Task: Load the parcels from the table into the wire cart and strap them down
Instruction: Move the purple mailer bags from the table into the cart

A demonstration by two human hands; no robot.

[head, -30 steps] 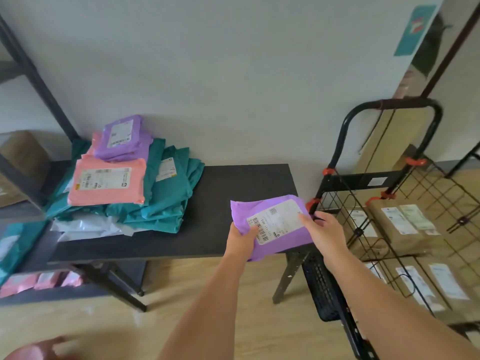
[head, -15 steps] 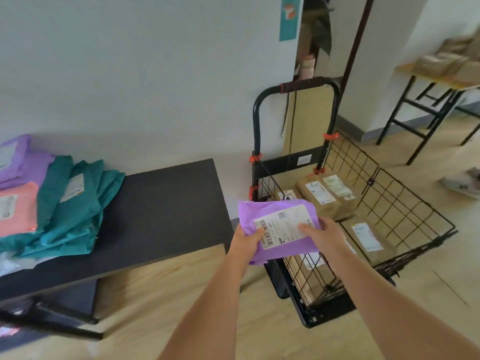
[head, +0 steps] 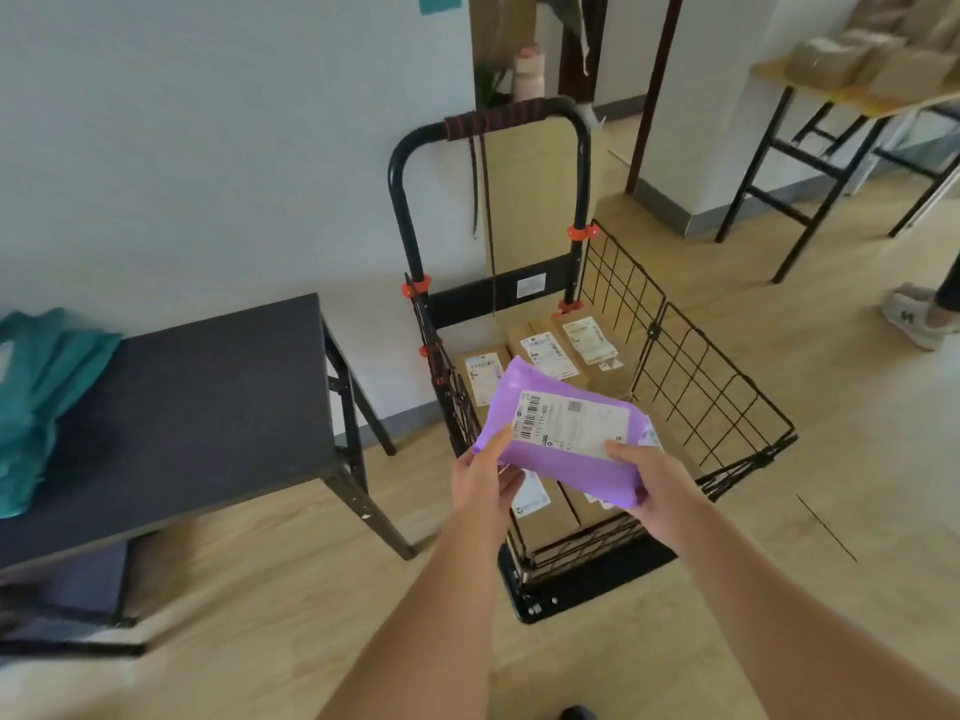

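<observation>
A purple parcel (head: 566, 462) with a white label hangs over the black wire cart (head: 711, 376). My left hand (head: 483, 478) grips its left edge and my right hand (head: 649, 480) grips its right end. Several brown cardboard boxes (head: 545, 350) with labels lie in the cart beneath it. A dark strap (head: 488, 210) dangles from the cart's tall handle (head: 493, 119). The black table (head: 208, 397) stands to the left, with teal parcels (head: 36, 402) at its far left edge.
A wooden table (head: 841, 96) with brown boxes stands at the back right. A person's shoe (head: 911, 317) shows at the right edge. White wall runs behind the table and cart. Wooden floor lies around the cart.
Both hands carried the purple parcel from the table's end rightward until it hangs over the cart. The view has swung right, so most of the parcel pile has left the frame.
</observation>
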